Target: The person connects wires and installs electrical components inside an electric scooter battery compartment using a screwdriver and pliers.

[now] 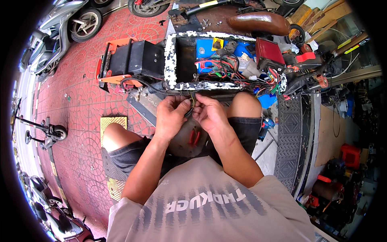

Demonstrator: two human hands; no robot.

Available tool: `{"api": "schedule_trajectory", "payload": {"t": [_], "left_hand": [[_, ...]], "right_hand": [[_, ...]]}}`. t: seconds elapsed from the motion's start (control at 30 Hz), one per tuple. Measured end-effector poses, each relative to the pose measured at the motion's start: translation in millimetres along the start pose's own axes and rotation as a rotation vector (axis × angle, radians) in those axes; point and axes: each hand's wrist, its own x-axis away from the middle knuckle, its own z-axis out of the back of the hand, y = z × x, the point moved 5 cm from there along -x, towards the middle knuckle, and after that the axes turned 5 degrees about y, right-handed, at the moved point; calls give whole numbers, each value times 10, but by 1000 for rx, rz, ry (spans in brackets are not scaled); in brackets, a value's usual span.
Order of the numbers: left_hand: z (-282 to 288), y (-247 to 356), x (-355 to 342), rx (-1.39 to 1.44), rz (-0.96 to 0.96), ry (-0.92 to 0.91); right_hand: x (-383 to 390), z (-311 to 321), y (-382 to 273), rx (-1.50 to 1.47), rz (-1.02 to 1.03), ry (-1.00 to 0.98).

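My left hand (171, 116) is closed, thumb and fingers pinching a dark cable with thin yellowish wires (192, 101) at its end. Close beside it, my right hand (210, 114) pinches the same wires with its fingertips. Both hands are just in front of an open scooter body (201, 86), whose rim is crusted with white residue. Inside it lie a blue battery pack (203, 47) and a tangle of red, black and green wires (225, 64). Red-handled pliers (194, 138) rest on a grey surface between my knees.
A black box (147, 57) with an orange frame forms the scooter's left end. A red box (270, 53) sits on its right part. Beyond lies a brown seat (260, 23). A blue power tool (266, 124) is by my right knee. Parked motorbikes (52, 36) stand left.
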Motion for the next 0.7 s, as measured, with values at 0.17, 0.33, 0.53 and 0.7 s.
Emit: {"api": "schedule_trajectory", "payload": {"t": [0.17,0.33,0.53,0.7], "left_hand": [[-12,-113,-31,39,-25,34],[-3,-113,-45,91,-26,10],[13,-147,-85,133,-67,-35],[-121,-66,44,166,-192,14]], "right_hand": [[-16,6,39,-180,-57,-146],[49,-58,39,-152,-50,-271],[88,-84,123,-96,-78,-287],[87,-138,72,121,170,-251]]}}
